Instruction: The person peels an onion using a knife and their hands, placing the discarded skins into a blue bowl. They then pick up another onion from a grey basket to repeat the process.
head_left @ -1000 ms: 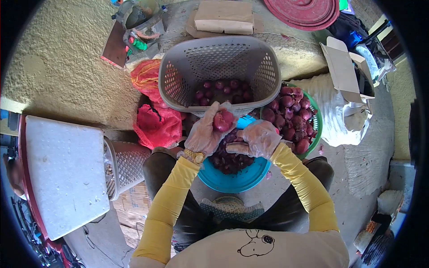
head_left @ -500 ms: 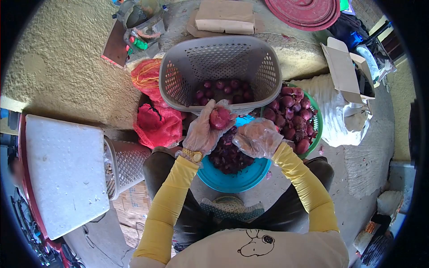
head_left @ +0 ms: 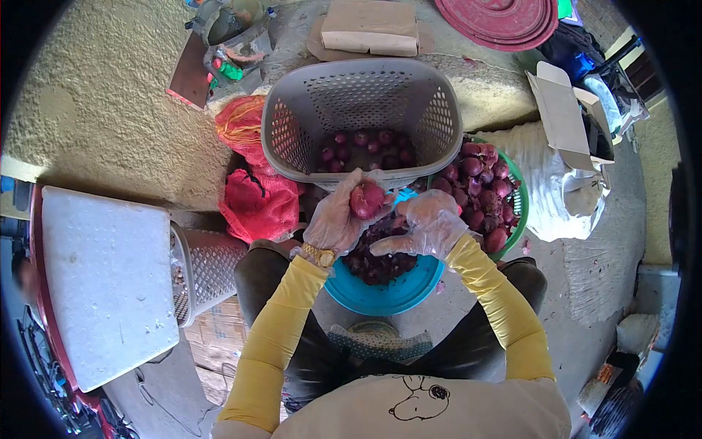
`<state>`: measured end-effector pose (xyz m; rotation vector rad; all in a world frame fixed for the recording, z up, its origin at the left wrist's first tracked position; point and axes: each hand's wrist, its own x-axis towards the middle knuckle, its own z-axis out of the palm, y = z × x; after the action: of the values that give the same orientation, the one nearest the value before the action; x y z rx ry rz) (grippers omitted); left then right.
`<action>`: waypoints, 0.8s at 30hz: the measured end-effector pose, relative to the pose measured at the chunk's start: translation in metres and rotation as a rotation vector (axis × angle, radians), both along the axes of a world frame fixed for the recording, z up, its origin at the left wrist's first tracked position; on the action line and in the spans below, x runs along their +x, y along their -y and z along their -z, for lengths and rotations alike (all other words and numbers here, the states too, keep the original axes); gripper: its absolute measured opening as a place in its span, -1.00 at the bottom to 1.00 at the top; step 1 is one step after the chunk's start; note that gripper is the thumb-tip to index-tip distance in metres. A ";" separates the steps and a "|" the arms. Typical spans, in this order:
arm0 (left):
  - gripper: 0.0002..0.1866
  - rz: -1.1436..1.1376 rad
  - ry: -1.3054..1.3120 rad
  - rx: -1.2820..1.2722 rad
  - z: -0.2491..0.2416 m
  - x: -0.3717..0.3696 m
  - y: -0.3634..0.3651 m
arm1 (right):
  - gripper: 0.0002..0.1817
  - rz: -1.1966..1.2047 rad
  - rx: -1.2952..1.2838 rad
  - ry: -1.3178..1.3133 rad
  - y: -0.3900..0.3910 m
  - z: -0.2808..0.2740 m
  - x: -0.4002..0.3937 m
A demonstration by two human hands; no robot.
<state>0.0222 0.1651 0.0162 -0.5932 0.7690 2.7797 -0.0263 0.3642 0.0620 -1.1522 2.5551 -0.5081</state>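
My left hand (head_left: 338, 218), in a clear plastic glove, holds a red onion (head_left: 367, 200) just below the front rim of a grey perforated basket (head_left: 285, 162). Several onions (head_left: 360, 139) lie at the bottom of that basket. My right hand (head_left: 423, 225), gloved too, is apart from the onion, its thumb stretched out to the left and its other fingers bent. Beneath both hands is a blue basin (head_left: 380, 298) with dark red onion skins (head_left: 376, 263). A green basket (head_left: 522, 196) heaped with onions (head_left: 486, 183) stands right of my right hand.
Red mesh bags (head_left: 259, 205) lie left of the grey basket. Farther left are a white foam board (head_left: 110, 278) and another perforated basket (head_left: 212, 267). An open carton (head_left: 559, 110) and white sack (head_left: 545, 183) are at the right. A cardboard box (head_left: 369, 28) sits behind.
My left hand has shifted slightly right and down with the onion, which is turned. My right hand's thumb now sticks out to the left, below the onion.
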 end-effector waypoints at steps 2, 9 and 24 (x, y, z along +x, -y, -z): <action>-0.59 0.091 -0.067 0.027 0.006 0.000 0.002 | -0.18 0.073 -0.100 -0.017 -0.001 0.014 -0.001; -0.66 0.158 -0.028 -0.080 0.012 0.001 -0.005 | -0.12 0.148 -0.278 -0.134 -0.004 0.023 -0.003; -0.70 0.205 -0.030 -0.016 0.012 0.002 0.001 | -0.28 0.060 -0.345 -0.196 -0.003 0.025 -0.003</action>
<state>0.0246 0.1646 0.0037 -0.4494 0.8098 2.6026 -0.0291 0.3668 0.0375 -1.2963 2.7492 -0.9218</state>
